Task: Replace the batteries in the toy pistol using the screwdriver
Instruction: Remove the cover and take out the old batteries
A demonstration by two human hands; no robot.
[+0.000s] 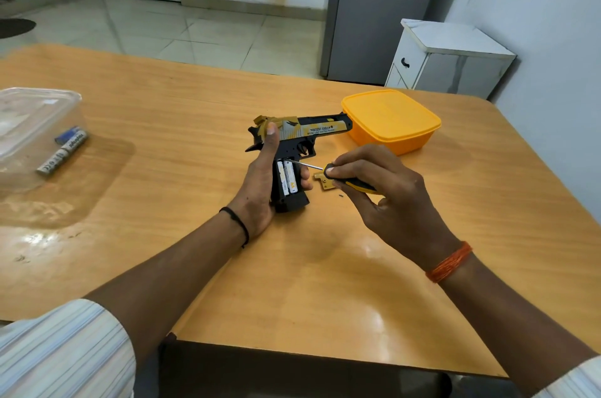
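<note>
My left hand (pixel 260 183) grips the black and gold toy pistol (pixel 302 134) by its handle, barrel pointing right. The battery bay in the handle is uncovered and two white batteries (pixel 287 177) sit inside it. My right hand (pixel 387 199) holds a black and yellow screwdriver (pixel 344 177), its thin metal tip touching the upper end of the batteries. The gold battery cover (pixel 322 181) lies on the table just behind the screwdriver handle, with a tiny dark screw (pixel 340 194) beside it.
A clear plastic box (pixel 35 134) stands at the left with two loose batteries (pixel 63 150) next to it. An orange lidded container (pixel 392 119) sits just right of the pistol's muzzle. The wooden table (pixel 292 267) ends near my body; a white cabinet (pixel 448 56) stands beyond.
</note>
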